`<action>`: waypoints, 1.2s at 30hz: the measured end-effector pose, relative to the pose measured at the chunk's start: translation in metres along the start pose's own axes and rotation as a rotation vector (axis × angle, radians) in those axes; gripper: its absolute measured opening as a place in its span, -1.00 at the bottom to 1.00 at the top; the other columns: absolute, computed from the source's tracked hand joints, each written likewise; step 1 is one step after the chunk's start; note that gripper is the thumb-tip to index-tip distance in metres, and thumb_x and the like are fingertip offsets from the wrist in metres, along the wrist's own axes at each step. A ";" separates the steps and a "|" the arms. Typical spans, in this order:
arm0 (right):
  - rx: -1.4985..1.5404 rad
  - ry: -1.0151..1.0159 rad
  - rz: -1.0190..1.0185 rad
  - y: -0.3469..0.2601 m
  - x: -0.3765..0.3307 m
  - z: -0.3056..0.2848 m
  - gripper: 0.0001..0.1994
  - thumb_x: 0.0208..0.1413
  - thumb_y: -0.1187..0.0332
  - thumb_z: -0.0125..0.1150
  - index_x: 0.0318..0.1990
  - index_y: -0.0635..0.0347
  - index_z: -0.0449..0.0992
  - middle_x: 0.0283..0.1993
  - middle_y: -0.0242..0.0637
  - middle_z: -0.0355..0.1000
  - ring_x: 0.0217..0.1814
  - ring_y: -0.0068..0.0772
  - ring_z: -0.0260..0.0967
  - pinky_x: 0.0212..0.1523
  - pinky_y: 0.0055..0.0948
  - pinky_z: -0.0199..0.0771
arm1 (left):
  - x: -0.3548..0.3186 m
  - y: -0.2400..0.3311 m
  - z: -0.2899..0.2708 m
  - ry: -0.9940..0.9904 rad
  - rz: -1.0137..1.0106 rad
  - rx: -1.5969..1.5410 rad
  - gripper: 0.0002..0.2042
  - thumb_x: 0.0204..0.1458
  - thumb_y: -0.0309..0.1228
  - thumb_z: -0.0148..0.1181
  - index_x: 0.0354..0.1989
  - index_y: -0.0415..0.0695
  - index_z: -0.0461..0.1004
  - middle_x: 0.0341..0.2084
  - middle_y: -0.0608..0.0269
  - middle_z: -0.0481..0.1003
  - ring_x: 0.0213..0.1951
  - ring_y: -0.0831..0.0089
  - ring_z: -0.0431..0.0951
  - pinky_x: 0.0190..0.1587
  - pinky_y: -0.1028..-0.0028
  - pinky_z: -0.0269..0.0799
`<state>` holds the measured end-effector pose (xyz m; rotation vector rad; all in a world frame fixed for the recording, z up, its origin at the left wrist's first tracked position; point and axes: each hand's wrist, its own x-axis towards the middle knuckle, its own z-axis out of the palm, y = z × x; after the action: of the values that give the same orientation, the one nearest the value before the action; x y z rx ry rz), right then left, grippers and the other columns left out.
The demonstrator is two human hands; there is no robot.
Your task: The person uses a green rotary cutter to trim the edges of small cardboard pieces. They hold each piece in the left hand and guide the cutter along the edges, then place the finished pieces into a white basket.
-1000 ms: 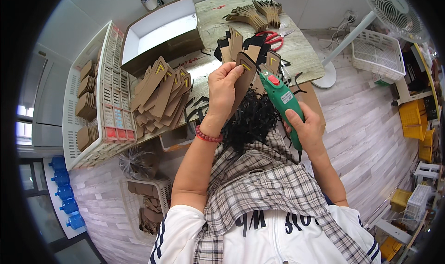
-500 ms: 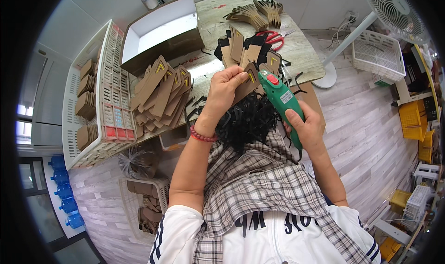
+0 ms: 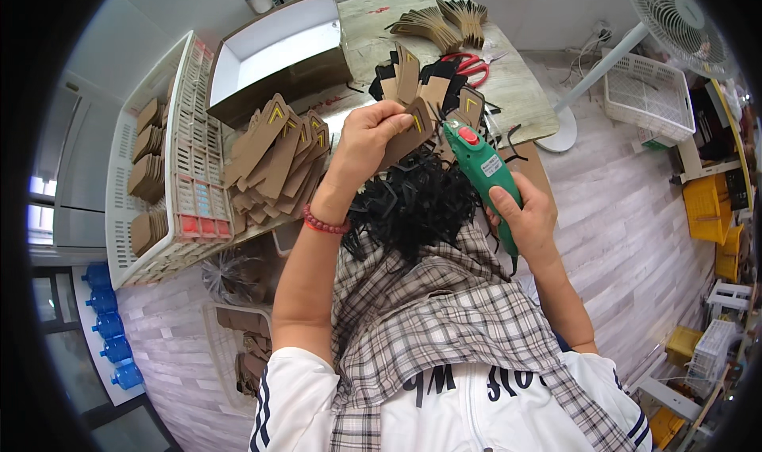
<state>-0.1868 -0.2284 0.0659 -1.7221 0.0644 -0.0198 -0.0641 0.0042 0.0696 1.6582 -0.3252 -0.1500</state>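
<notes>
Left hand (image 3: 367,138) pinches a brown card tag (image 3: 409,137) (light, stiff-looking — best held by its edge), right hand (image 3: 524,218) grips the green tool (image 3: 484,174) just beside it.

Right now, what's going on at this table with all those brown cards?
A person sits at a table with a pile of black loops in their lap. The left hand pinches a brown card tag in its fingers, while the right hand grips a green handheld tool, its tip right at the tag. A heap of similar tags lies to the left, beside a white crate, with red scissors farther back.
</notes>
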 end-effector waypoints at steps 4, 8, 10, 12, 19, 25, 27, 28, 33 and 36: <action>0.019 0.033 -0.002 0.008 -0.001 0.009 -0.68 0.11 0.19 0.24 -0.19 0.31 0.48 -0.54 -0.44 0.37 -0.57 -0.71 0.25 -0.55 -0.64 0.27 | -0.007 -0.003 0.014 0.186 0.041 -0.240 -0.89 0.11 -0.48 0.11 -0.33 -0.28 0.49 -0.50 0.42 0.48 -0.45 0.74 0.38 -0.38 0.68 0.31; 0.018 0.038 0.003 0.004 -0.001 0.014 -0.67 0.10 0.19 0.25 -0.17 0.31 0.48 -0.54 -0.45 0.37 -0.58 -0.71 0.25 -0.56 -0.65 0.27 | -0.010 -0.013 0.029 0.289 0.097 -0.359 -0.89 0.12 -0.50 0.11 -0.31 -0.29 0.49 -0.46 0.42 0.49 -0.43 0.74 0.38 -0.36 0.68 0.32; 0.007 0.039 0.003 0.004 -0.001 0.015 -0.67 0.10 0.18 0.25 -0.17 0.31 0.48 -0.54 -0.44 0.37 -0.58 -0.71 0.25 -0.56 -0.65 0.27 | -0.009 -0.015 0.035 0.326 0.107 -0.381 -0.89 0.13 -0.50 0.10 -0.30 -0.29 0.49 -0.46 0.41 0.49 -0.43 0.74 0.38 -0.35 0.68 0.32; -0.003 0.041 -0.001 0.005 0.000 0.015 -0.66 0.10 0.18 0.25 -0.18 0.31 0.48 -0.54 -0.44 0.37 -0.59 -0.71 0.24 -0.56 -0.65 0.27 | -0.009 -0.018 0.036 0.340 0.110 -0.385 -0.89 0.13 -0.49 0.11 -0.30 -0.29 0.50 -0.45 0.41 0.50 -0.43 0.74 0.38 -0.36 0.68 0.32; 0.018 0.030 0.017 0.002 0.001 0.013 -0.66 0.10 0.18 0.25 -0.19 0.33 0.48 -0.56 -0.43 0.36 -0.59 -0.70 0.24 -0.57 -0.64 0.27 | -0.009 -0.015 0.037 0.300 0.076 -0.394 -0.89 0.13 -0.49 0.10 -0.29 -0.29 0.50 -0.46 0.40 0.50 -0.44 0.73 0.40 -0.35 0.67 0.34; 0.005 0.033 0.010 0.002 0.001 0.013 -0.66 0.10 0.17 0.25 -0.20 0.33 0.48 -0.56 -0.42 0.36 -0.60 -0.69 0.24 -0.57 -0.64 0.27 | -0.009 -0.017 0.038 0.319 0.072 -0.392 -0.88 0.13 -0.50 0.10 -0.28 -0.30 0.50 -0.46 0.39 0.51 -0.44 0.72 0.41 -0.35 0.67 0.35; 0.014 0.035 0.009 0.003 0.001 0.014 -0.66 0.10 0.17 0.25 -0.20 0.33 0.48 -0.56 -0.42 0.36 -0.60 -0.69 0.24 -0.57 -0.64 0.27 | -0.010 -0.015 0.039 0.318 0.060 -0.407 -0.88 0.13 -0.50 0.10 -0.28 -0.30 0.50 -0.46 0.39 0.50 -0.44 0.72 0.41 -0.36 0.67 0.35; 0.014 0.036 0.006 0.003 0.002 0.014 -0.66 0.10 0.17 0.25 -0.20 0.33 0.48 -0.56 -0.42 0.36 -0.60 -0.69 0.24 -0.57 -0.64 0.27 | -0.009 -0.016 0.040 0.321 0.063 -0.412 -0.89 0.13 -0.50 0.10 -0.28 -0.30 0.50 -0.46 0.39 0.50 -0.44 0.72 0.41 -0.36 0.67 0.35; 0.020 0.030 0.008 0.003 0.002 0.013 -0.67 0.10 0.19 0.24 -0.20 0.34 0.48 -0.56 -0.42 0.36 -0.60 -0.69 0.24 -0.57 -0.64 0.27 | -0.009 -0.019 0.040 0.311 0.067 -0.431 -0.89 0.13 -0.50 0.10 -0.28 -0.30 0.50 -0.45 0.39 0.51 -0.44 0.72 0.41 -0.36 0.68 0.35; 0.023 0.040 0.002 0.004 0.003 0.014 -0.67 0.10 0.19 0.25 -0.20 0.34 0.48 -0.56 -0.42 0.36 -0.60 -0.69 0.25 -0.57 -0.64 0.27 | -0.009 -0.018 0.041 0.314 0.058 -0.421 -0.88 0.13 -0.50 0.10 -0.28 -0.30 0.50 -0.45 0.38 0.51 -0.43 0.72 0.42 -0.35 0.68 0.35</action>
<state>-0.1838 -0.2158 0.0596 -1.6984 0.0951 -0.0527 -0.0819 -0.0310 0.0465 1.2296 -0.0930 0.0827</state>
